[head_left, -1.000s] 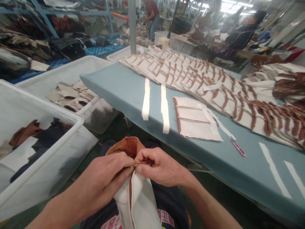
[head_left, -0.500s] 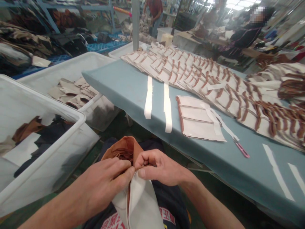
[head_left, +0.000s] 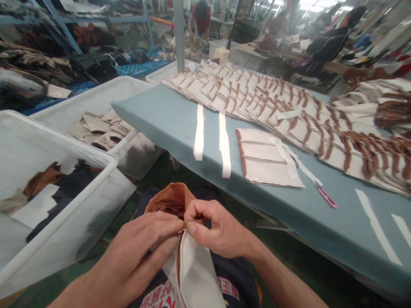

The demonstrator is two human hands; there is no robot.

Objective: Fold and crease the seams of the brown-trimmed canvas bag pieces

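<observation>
Over my lap I hold a cream fabric piece with brown lining [head_left: 189,269]. My left hand [head_left: 141,252] and my right hand [head_left: 215,231] are both closed, pinching its top edge where cream meets the brown part [head_left: 167,201]. The fingertips of the two hands touch at the seam. On the blue-grey table [head_left: 160,115] ahead lies a flat cream pouch [head_left: 266,158] with a white strip across it, and a pink-handled tool [head_left: 326,197] beside it.
Rows of overlapping cream-and-brown pieces [head_left: 289,111] cover the far table. Two white strips [head_left: 212,137] lie near its front edge. White plastic bins [head_left: 61,201] with fabric scraps stand at my left. Other people work in the background [head_left: 324,42].
Both hands have stayed pinched on the seam, shifting only slightly. The view has tilted a little.
</observation>
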